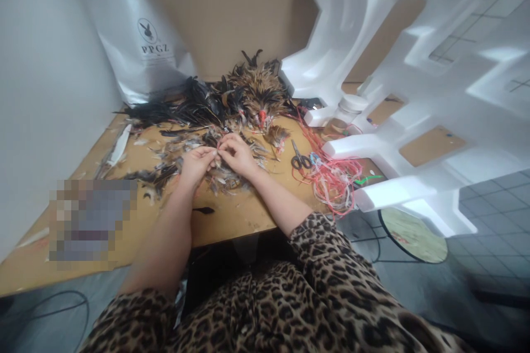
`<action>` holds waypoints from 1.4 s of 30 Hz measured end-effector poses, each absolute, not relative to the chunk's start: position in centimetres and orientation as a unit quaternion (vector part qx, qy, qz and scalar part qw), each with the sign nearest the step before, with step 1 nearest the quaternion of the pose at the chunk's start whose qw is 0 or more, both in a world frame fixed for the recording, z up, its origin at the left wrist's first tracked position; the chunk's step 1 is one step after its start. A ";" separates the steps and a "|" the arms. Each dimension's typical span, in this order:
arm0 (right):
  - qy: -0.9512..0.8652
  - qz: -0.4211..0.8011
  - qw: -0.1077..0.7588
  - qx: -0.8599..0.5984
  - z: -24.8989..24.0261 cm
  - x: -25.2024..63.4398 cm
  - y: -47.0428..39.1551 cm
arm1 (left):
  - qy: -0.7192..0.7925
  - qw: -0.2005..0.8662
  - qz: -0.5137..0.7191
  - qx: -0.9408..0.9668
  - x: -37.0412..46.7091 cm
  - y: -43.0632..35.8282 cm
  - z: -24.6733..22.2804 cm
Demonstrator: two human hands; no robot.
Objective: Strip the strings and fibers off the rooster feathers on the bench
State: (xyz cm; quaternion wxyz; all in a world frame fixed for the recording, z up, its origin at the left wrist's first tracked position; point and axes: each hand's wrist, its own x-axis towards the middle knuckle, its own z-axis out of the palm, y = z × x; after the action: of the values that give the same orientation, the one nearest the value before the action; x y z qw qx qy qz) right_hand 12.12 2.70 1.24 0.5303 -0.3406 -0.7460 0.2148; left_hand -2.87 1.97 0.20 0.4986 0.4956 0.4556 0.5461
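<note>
Dark and brown loose feathers (165, 146) are spread over the wooden table (256, 212). Above them, near the middle, my left hand (199, 164) and my right hand (237, 154) meet at the fingertips, both pinched closed. What they pinch is too small to name. Behind my hands lie long black feathers (199, 102) and a brown feather bundle (263, 88) with a red tied end. Black-handled scissors (301, 161) lie to the right of my right hand, beside a tangle of pink and white string (337, 179).
A silver bag (134, 38) stands at the back left. White foam pieces (451, 88) rise on the right, near a white-lidded jar (351, 105). A blurred-out flat item (93, 223) lies at the front left. A round stool (414, 234) is below right.
</note>
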 end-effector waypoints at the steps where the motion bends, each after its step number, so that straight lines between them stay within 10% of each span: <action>1: -0.759 0.203 0.523 -0.331 1.3 12.2 2.6 | 0.459 0.496 0.541 0.500 -2.8 1.9 0.2; 42: -0.743 0.346 0.434 -0.374 2.0 13.1 3.1 | 0.469 0.518 0.538 0.471 -3.6 2.1 0.5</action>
State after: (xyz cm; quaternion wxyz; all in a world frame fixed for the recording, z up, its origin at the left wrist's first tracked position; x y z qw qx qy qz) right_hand 13.08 3.09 1.98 0.4340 -0.3740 -0.7430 0.3461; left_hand -3.63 2.08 0.50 0.5178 0.4715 0.4687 0.5384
